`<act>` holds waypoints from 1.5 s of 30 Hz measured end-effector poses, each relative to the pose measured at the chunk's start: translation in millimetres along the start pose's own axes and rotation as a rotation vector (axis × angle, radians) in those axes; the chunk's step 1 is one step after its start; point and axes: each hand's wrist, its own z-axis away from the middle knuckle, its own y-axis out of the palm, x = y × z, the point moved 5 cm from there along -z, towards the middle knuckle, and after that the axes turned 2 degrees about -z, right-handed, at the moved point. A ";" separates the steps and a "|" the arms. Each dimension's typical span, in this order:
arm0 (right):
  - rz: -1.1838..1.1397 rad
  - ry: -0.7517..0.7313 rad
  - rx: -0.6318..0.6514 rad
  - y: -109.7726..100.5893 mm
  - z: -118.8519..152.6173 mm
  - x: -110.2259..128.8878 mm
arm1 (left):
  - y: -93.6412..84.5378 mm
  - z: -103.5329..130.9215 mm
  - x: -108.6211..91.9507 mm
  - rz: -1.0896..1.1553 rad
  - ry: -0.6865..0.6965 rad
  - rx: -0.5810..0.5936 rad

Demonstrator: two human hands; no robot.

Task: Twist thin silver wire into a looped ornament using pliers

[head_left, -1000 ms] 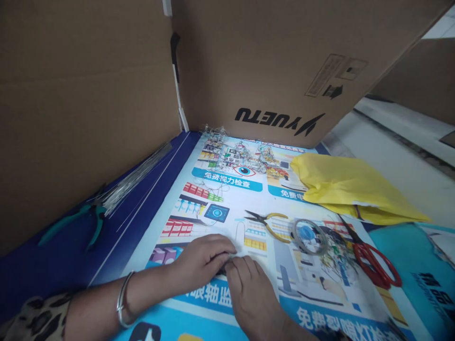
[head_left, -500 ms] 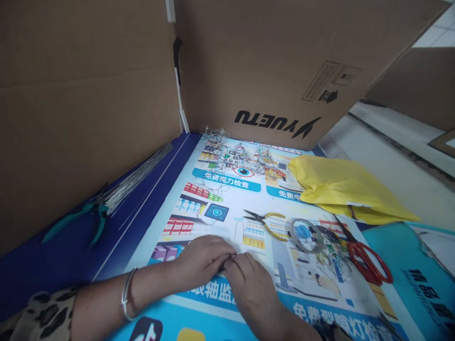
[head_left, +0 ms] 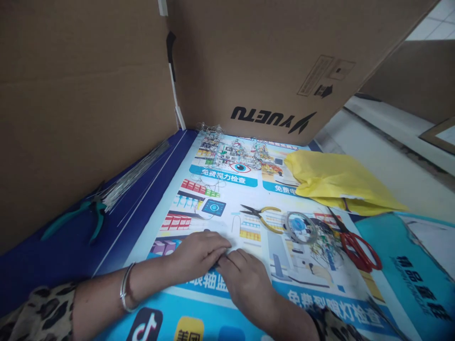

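Observation:
Over the printed poster (head_left: 220,198), my left hand (head_left: 201,253) and my right hand (head_left: 247,284) meet at the fingertips. Both are closed in a pinch; whatever they hold is hidden between the fingers. Just beyond them lie small pliers with yellow handles (head_left: 263,219), jaws pointing left. Right of these is a ring-shaped coil of clear line (head_left: 300,227), touching a tangle of fine wires (head_left: 325,246). Scissors with red handles (head_left: 360,248) rest farther right. A bundle of thin straight wires (head_left: 133,177) lies at the left, its near end by teal-handled pliers (head_left: 95,215).
Two cardboard walls (head_left: 249,61) stand upright at the back and left. A yellow cloth bag (head_left: 337,182) and a teal printed bag (head_left: 391,251) lie at the right. Loose twisted wire bits (head_left: 241,154) cover the poster's far end.
The whole view has shifted slightly, so things sit a little higher and farther left. My hands stay together in the same pinch, with the fingers slightly adjusted.

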 end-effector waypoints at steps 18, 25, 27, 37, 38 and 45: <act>0.460 0.519 0.177 -35.3 -18.1 -119.5 | -19.6 -4.5 -0.7 0.192 -0.141 -0.141; 0.470 0.574 0.273 -25.4 -29.8 -134.0 | -19.1 -4.8 -3.1 0.176 -0.117 -0.136; 0.466 0.599 0.273 -28.6 -33.9 -139.4 | -18.1 -3.6 -0.9 0.165 -0.119 -0.143; -0.055 0.370 0.290 -46.1 -21.2 -83.1 | -16.4 0.7 -1.9 -0.114 0.068 0.063; -0.124 0.328 0.353 -43.1 -17.9 -73.4 | -16.1 1.1 -3.3 -0.144 0.073 0.089; -0.127 0.238 0.575 -29.7 -2.5 -45.8 | -11.2 4.4 -10.1 -0.284 0.009 0.263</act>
